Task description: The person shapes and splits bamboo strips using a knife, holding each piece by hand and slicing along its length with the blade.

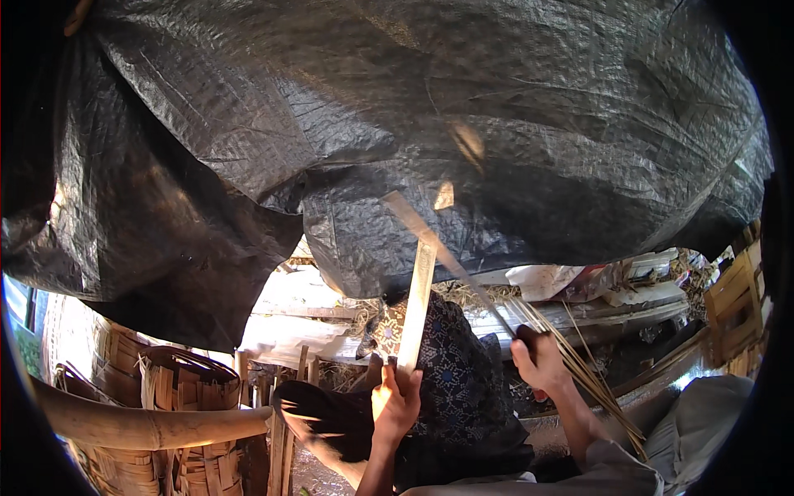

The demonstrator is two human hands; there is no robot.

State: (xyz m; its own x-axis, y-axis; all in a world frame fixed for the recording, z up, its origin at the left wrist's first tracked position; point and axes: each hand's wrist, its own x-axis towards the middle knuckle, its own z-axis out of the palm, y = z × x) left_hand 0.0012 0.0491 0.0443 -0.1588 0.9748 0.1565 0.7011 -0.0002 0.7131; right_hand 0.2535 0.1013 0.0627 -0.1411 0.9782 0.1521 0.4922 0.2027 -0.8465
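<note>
My left hand point(395, 403) is closed round the lower end of a flat, pale bamboo slat point(420, 302), which stands nearly upright over my lap. My right hand point(542, 364) grips a long-bladed knife point(475, 285) by its handle. The blade slants up to the left and crosses the slat's top end; motion blurs it, and I cannot tell whether it has cut in. Just above the slat is a small pale patch point(444, 196), either a chip or light. A dark patterned cloth point(455, 372) covers my lap.
A black plastic sheet point(529, 149) hangs low in front and overhead. Woven bamboo baskets point(194, 388) stand at left behind a thick bamboo pole point(157, 423). Thin bamboo strips point(595, 380) lie right of my right hand. At far right is a woven bamboo piece point(736, 302).
</note>
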